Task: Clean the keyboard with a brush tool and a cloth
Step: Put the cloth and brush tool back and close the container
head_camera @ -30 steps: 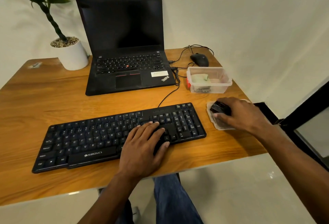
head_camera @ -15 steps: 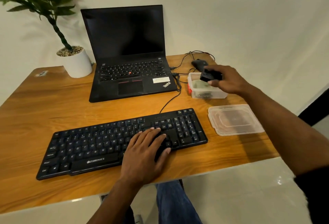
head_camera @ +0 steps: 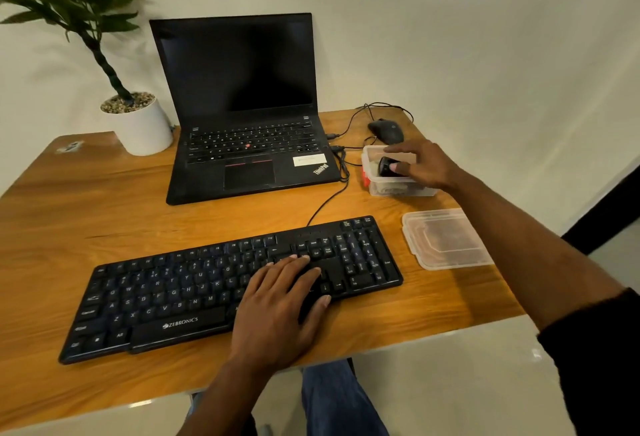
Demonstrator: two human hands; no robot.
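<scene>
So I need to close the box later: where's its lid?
In the head view the lid lies flat on the table's right side, just right of the keyboard, nearer than the box.

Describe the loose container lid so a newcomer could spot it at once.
Start at the black external keyboard near the front of the wooden table. Just past its right end, near the table's right edge, lies the clear plastic lid. Unlike the open plastic container behind it, it is flat, shallow and holds nothing.

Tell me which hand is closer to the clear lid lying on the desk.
Right. The right hand is over the open container just behind the lid; the left hand rests on the keyboard, farther off.
</scene>
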